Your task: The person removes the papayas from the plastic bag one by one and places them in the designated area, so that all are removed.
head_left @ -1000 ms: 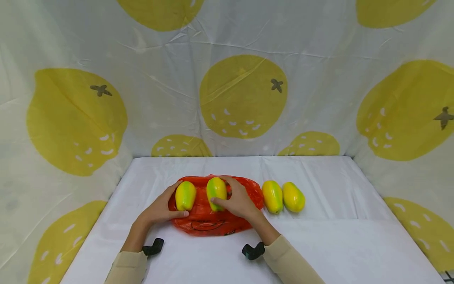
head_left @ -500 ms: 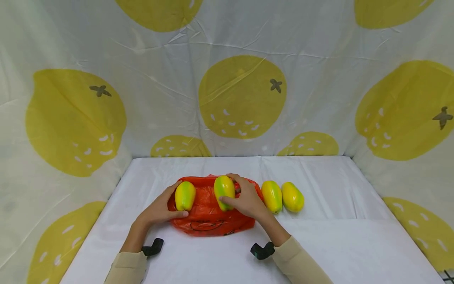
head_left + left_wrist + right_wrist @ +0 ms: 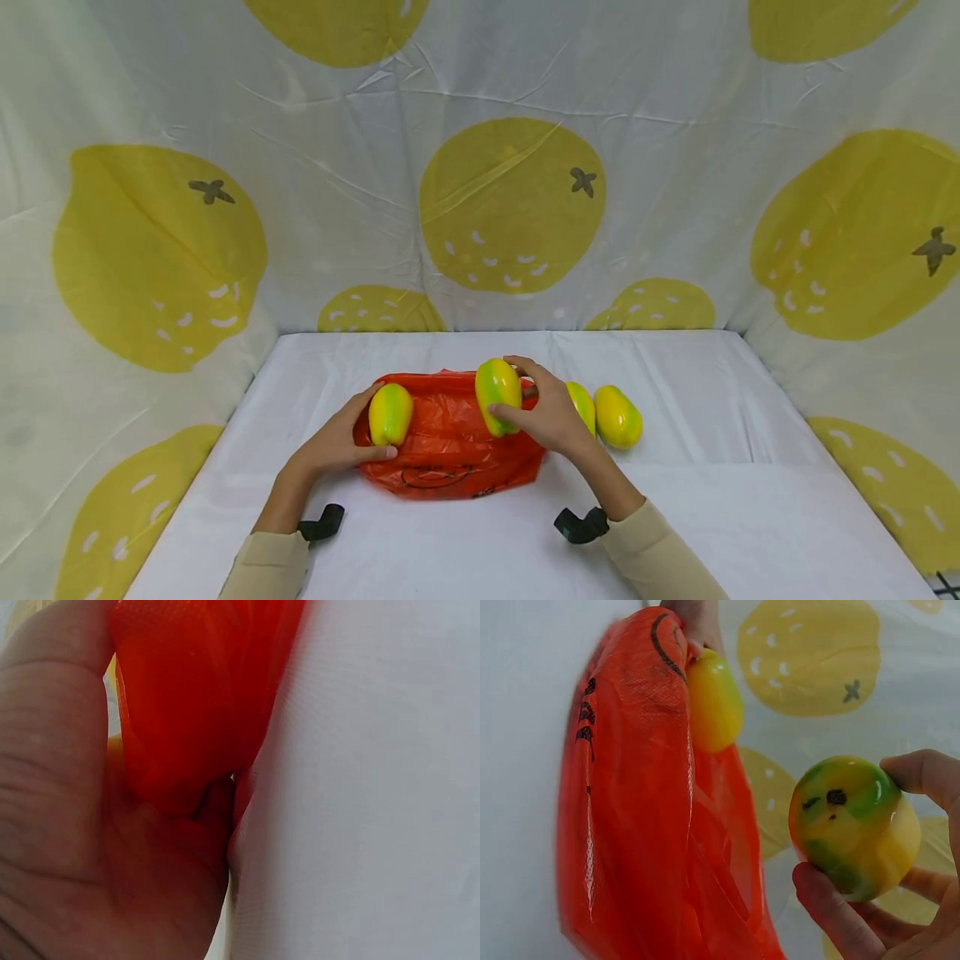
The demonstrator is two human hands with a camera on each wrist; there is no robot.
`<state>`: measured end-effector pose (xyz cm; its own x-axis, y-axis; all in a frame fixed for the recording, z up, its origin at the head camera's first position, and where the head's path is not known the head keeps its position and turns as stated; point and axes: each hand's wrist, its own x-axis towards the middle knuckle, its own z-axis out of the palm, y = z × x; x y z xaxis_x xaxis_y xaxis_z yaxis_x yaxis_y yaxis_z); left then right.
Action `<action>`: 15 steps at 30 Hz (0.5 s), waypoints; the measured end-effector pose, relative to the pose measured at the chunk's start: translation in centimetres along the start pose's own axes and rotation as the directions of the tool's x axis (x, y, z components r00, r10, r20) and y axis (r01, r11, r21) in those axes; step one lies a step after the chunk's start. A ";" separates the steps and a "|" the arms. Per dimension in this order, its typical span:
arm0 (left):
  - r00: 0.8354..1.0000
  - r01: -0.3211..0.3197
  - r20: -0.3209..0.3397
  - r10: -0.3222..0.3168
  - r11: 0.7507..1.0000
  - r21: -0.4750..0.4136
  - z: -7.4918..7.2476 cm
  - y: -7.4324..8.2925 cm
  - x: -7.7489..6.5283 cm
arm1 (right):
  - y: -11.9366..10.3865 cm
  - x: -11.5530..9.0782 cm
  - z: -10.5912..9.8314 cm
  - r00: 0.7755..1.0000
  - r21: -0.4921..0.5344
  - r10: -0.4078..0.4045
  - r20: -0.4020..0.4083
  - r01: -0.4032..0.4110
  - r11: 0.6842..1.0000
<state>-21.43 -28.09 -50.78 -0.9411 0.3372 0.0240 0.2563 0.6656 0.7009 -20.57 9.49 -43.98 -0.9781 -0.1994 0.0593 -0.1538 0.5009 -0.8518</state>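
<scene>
A red plastic bag [image 3: 450,462] lies on the white table with its mouth spread. One yellow-green papaya [image 3: 391,415] sits at the left of the bag's mouth. My left hand [image 3: 339,437] grips the bag's left side around that papaya, thumb at the front; in the left wrist view the red plastic [image 3: 187,697] lies between thumb and fingers. My right hand [image 3: 551,414] holds a second papaya [image 3: 498,397] between thumb and fingers, above the bag's right edge. In the right wrist view, the held papaya's end [image 3: 851,825] shows apart from the bag.
Two more papayas stand to the right of the bag: one [image 3: 581,407] partly behind my right hand, the other [image 3: 619,417] beside it. White cloth [image 3: 690,517] covers the table. A lemon-print curtain [image 3: 360,217] encloses the back and sides.
My right hand has moved right and slightly up with its papaya, from mid-bag to the bag's right edge. It now covers part of a papaya on the table. My left hand stays put.
</scene>
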 end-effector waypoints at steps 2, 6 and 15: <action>1.000 -0.010 -0.002 0.010 1.000 0.005 0.0 0.0 0.0 | 0.2 -0.1 -0.3 1.000 0.015 0.005 0.004 -0.005 1.000; 1.000 -0.006 0.002 0.006 1.000 0.006 0.0 -0.1 -0.1 | 0.6 -0.2 -0.8 1.000 0.030 -0.001 0.010 0.001 1.000; 1.000 0.014 0.004 -0.014 1.000 0.016 0.1 -0.2 0.0 | 1.2 -0.1 -2.5 1.000 0.027 0.003 -0.010 -0.003 1.000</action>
<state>-21.47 -28.17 -50.94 -0.9439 0.3300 0.0115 0.2465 0.6810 0.6896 -20.97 12.20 -43.73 -0.9800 -0.1891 0.0618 -0.1470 0.4788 -0.8655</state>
